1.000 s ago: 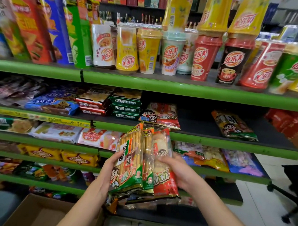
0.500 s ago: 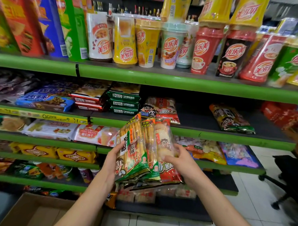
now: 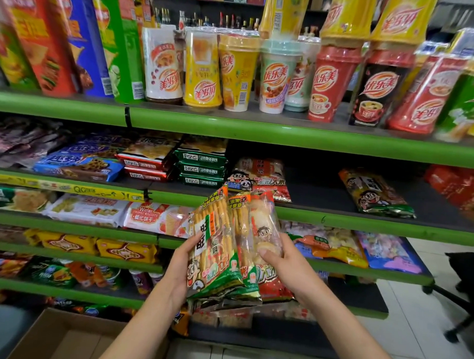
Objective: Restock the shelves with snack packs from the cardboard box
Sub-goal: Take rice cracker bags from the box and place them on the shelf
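Green-edged shelves stocked w/ cups & packs, cardboard box on floor bottom-left, snack packs fanned upright in front of mid shelves, left hand gripping them from left, right hand pinching rightmost pack.

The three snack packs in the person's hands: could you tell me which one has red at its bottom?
The rightmost pack, which the right hand pinches; its bottom is red. The two packs in the left hand are green-bottomed.
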The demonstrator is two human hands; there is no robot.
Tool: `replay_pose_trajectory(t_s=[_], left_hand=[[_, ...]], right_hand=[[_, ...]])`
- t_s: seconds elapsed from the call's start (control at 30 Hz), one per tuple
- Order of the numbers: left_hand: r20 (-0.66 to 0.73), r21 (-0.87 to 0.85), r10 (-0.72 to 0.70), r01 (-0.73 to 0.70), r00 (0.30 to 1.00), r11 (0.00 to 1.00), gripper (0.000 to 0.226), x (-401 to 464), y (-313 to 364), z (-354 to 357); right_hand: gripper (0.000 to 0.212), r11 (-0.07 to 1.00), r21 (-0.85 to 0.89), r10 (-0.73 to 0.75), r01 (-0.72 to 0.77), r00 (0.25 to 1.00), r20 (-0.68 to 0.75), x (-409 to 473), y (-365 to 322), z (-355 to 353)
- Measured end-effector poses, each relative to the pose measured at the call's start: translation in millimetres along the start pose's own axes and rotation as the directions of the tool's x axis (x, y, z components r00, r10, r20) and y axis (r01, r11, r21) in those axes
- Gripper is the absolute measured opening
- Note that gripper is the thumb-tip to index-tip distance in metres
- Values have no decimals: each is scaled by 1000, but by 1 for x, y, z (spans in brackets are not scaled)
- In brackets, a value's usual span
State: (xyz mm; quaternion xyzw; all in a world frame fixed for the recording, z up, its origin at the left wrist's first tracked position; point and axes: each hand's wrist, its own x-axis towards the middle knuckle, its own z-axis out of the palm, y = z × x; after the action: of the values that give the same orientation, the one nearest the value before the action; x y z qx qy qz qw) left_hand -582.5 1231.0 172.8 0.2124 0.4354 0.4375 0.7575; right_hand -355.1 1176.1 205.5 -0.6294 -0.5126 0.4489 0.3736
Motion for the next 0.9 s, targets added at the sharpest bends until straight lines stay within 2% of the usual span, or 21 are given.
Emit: replay_pose_trajectory(t_s=[0.07,0.17,0.27,0.33,0.4,0.5,0.57,0.67,0.73,0.9], left_hand=[[16,-45,-62,63,998,997,57,0,-1,-3],[64,-135,-135,143,989,981,60,-1,-6,-11],[115,-234,-147,171,982,957,58,0,-12,-22],[98,-258,-111,133,989,957,58,2,-14,-34],[45,-244,-56,65,997,968,62,4,-9,-46],[-18,-196,48,-50,999,979,64,8,5,-57],[-15,-181,106,-107,994,978,58,7,16,-57],[10,-117,171,-168,985,979,38,3,32,-50],[19,-65,212,-210,977,976,30,1,40,-47],[58,55,231,-234,971,971,23,-3,51,-44]], right_hand=[[30,995,-82,-57,53,997,-46,-3,-5,2],[39,977,-165,-151,134,984,-95,-7,-8,3],[38,969,-158,-207,188,971,-116,-11,-11,-5],[45,981,-65,-192,184,972,-137,-13,-11,-16],[57,982,114,-135,152,980,-145,-13,-6,-29],[66,935,340,-60,98,991,-122,-11,3,-41],[70,924,373,-33,82,990,-135,-10,7,-43],[47,908,415,-2,54,992,-126,-10,14,-44],[40,907,419,8,42,993,-116,-13,15,-42],[41,897,442,31,14,995,-94,-17,15,-43]])
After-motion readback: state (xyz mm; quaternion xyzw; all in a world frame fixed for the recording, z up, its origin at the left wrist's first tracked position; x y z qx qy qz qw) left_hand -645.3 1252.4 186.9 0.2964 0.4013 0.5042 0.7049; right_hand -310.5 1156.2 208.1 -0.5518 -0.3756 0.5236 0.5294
